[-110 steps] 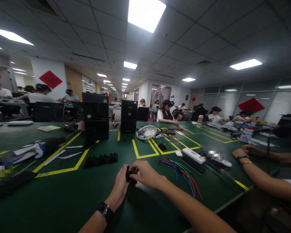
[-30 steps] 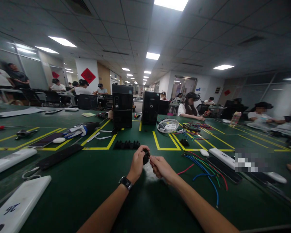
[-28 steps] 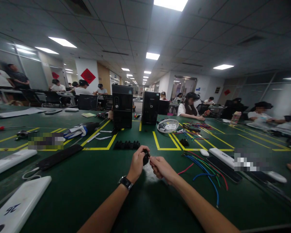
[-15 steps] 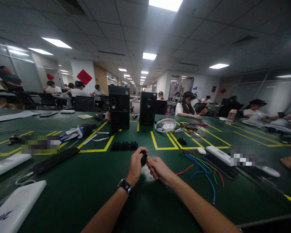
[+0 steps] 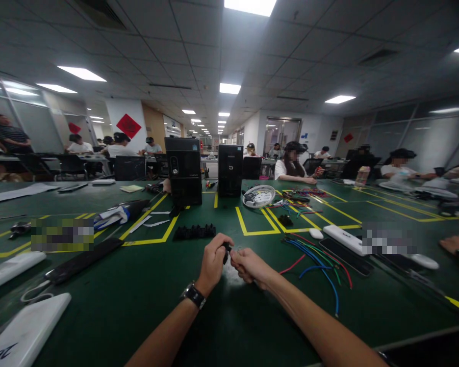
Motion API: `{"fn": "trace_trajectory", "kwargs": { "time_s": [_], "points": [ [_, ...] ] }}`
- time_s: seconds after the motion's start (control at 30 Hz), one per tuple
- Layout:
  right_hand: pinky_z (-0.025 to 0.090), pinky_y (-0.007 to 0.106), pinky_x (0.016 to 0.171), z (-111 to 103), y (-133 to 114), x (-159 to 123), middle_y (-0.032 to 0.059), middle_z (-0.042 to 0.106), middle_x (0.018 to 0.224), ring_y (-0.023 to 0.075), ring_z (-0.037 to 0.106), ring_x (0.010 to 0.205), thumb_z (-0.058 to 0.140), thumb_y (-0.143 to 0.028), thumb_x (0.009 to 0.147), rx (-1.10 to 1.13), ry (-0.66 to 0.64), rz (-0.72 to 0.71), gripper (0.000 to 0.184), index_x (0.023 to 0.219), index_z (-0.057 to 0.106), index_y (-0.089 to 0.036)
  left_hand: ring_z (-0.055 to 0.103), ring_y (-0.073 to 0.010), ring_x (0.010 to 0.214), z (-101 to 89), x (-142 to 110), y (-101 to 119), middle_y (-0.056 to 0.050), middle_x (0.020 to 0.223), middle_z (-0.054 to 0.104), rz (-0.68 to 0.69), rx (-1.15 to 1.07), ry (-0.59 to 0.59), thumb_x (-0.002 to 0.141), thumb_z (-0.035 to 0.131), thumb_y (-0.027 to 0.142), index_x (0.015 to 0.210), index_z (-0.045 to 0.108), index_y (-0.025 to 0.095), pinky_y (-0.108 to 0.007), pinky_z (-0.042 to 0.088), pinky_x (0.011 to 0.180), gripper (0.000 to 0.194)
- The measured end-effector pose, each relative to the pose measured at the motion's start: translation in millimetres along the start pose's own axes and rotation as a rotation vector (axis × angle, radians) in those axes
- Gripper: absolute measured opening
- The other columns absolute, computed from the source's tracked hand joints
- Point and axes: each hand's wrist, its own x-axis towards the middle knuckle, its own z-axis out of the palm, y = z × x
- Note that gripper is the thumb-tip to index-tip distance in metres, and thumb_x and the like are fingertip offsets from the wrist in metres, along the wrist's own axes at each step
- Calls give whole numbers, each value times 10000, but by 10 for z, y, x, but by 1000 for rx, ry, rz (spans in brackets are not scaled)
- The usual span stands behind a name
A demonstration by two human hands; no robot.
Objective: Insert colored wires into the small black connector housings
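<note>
My left hand (image 5: 214,260) is closed around a small black part (image 5: 227,251), whose exact kind I cannot make out. Pressed up against its right side, my right hand (image 5: 248,265) has its thumb and fingers pinched together; whatever lies between them is hidden. Both hands are above the green table, just in front of a row of black plastic pieces (image 5: 194,232). To the right of my right hand lie loose blue, red and green wires (image 5: 317,257). A similar small black piece (image 5: 285,220) rests farther back.
Two black computer towers (image 5: 184,173) stand at the back, beside a white round fan grille (image 5: 258,197). White power banks (image 5: 346,239), dark phones and a black pouch (image 5: 86,260) lie on both sides. Several people sit around; another person's hand (image 5: 457,247) rests at the right edge.
The view has shifted slightly. The black part has turned in my left hand and shows less of itself; my right hand keeps its pinch against it.
</note>
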Motion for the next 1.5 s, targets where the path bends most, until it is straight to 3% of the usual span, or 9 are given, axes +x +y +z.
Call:
{"fn": "trace_trajectory", "kwargs": {
  "time_s": [0.27, 0.4, 0.53, 0.67, 0.8, 0.97, 1.17, 1.3, 1.5],
  "points": [
    [183, 162, 322, -38, 44, 45, -91, 338, 433, 42, 256, 338, 424, -642, 825, -146, 62, -60, 499, 622, 439, -186, 547, -195, 785, 64, -22, -69, -50, 829, 623, -79, -82, 71, 811, 467, 273, 816, 677, 190, -263, 384, 727, 226],
    [213, 181, 377, -52, 12, 78, -78, 389, 448, 51, 302, 356, 442, -481, 868, -291, 133, -110, 374, 689, 539, -167, 525, -175, 683, 74, -18, -165, -27, 750, 600, -188, -74, 192, 851, 475, 389, 868, 669, 196, -250, 371, 634, 274],
    [258, 205, 471, -45, -81, 59, -51, 447, 493, 77, 396, 460, 475, -309, 846, -508, 224, -238, 273, 668, 619, -158, 520, -177, 646, 42, -7, -205, -29, 729, 599, -215, -73, 250, 826, 517, 465, 869, 678, 187, -256, 373, 605, 324],
    [299, 218, 544, -3, -149, -15, -19, 540, 551, 110, 489, 555, 442, -294, 881, -738, 319, -320, 325, 664, 650, -169, 553, -185, 703, 34, -17, -218, -45, 769, 611, -192, -89, 250, 833, 486, 503, 877, 674, 175, -271, 412, 636, 380],
    [320, 241, 608, 92, -82, -52, 41, 671, 724, 154, 588, 666, 367, -328, 947, -1037, 403, -379, 342, 807, 649, -194, 575, -164, 745, 87, -18, -266, -43, 819, 628, -296, -267, 297, 800, 526, 466, 901, 671, 170, -259, 443, 664, 345],
    [331, 244, 618, 109, -32, -40, 45, 708, 865, 173, 646, 744, 323, -350, 976, -1152, 373, -403, 319, 947, 618, -230, 573, -120, 682, 149, 30, -274, -18, 784, 617, -450, -571, 376, 721, 596, 398, 937, 661, 155, -220, 441, 602, 332],
    [319, 255, 577, 19, -78, -77, 51, 701, 778, 185, 651, 697, 289, -393, 980, -1251, 443, -391, 375, 892, 613, -225, 564, -102, 671, 71, 102, -289, -5, 780, 601, -392, -521, 381, 749, 575, 387, 925, 649, 160, -215, 456, 622, 296],
    [325, 256, 570, 150, -18, -77, 66, 697, 758, 180, 646, 664, 259, -376, 986, -1349, 427, -411, 393, 924, 610, -212, 561, -103, 634, 37, 100, -356, -8, 779, 592, -368, -457, 421, 762, 559, 382, 925, 638, 156, -218, 456, 579, 290],
    [352, 244, 600, 223, 27, -61, 73, 701, 797, 178, 652, 695, 263, -358, 988, -1382, 383, -404, 383, 945, 609, -199, 558, -112, 568, 66, 88, -239, -14, 715, 581, -446, -661, 420, 736, 563, 275, 952, 605, 131, -238, 465, 534, 263]
  ]
}}
